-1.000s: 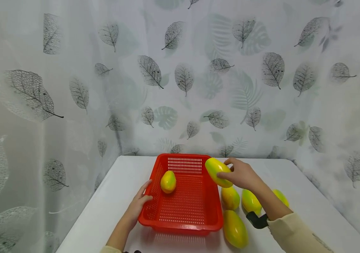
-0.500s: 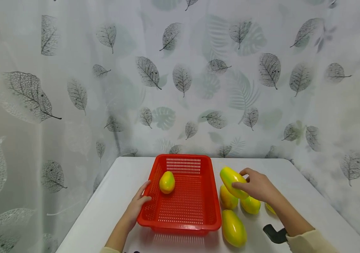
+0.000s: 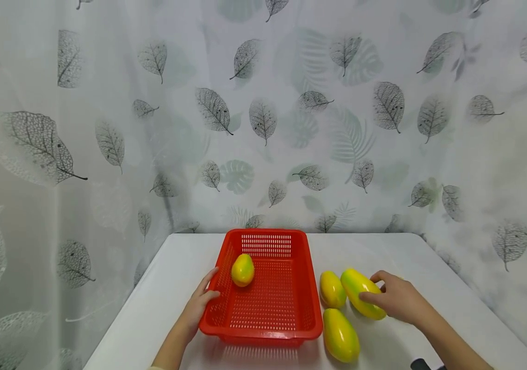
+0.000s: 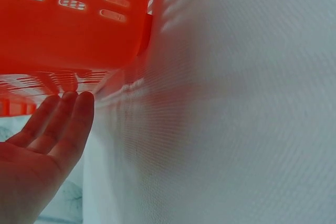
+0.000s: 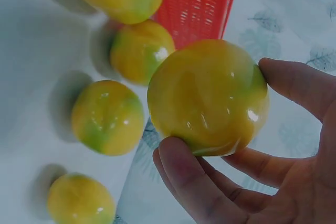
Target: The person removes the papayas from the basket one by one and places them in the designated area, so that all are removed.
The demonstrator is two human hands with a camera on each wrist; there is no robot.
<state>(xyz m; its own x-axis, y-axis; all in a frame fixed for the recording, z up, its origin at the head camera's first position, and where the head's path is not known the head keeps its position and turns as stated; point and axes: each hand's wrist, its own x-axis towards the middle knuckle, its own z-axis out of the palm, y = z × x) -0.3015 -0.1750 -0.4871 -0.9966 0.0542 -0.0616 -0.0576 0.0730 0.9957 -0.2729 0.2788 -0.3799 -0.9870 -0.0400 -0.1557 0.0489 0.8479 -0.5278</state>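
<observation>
Nearest the camera, a dark band point(image 3: 420, 364) shows on the right forearm at the bottom of the head view. Beyond it, the near fruit point(image 3: 341, 336), yellow-green, lies on the white worktop point(image 3: 138, 329) just beside the basket's near right corner. Left hand point(image 3: 197, 306) is at the left wall of the red basket point(image 3: 261, 332): fingers straight and slightly spread against the outer side, thumb apart at the rim; not wrapped round anything. Right hand point(image 3: 402, 302) is over the right half of the worktop, fingers and thumb bent round the held fruit point(image 3: 360, 294), gap only as wide as the fruit. That one sits tilted, narrow end toward the basket; can't tell whether it touches the worktop. Just left of it, the middle fruit point(image 3: 332, 289) lies near the basket's right wall. Right wrist view gives two more on the worktop, a third fruit point(image 5: 107, 118) and a fourth fruit point(image 5: 81, 200), both mostly hidden by the right hand in the head view. Inside the basket, one more, the basket fruit point(image 3: 242, 270), lies near the left wall, toward the far left corner. Past the worktop's far edge hangs a pale leaf-print curtain point(image 3: 291, 128).
</observation>
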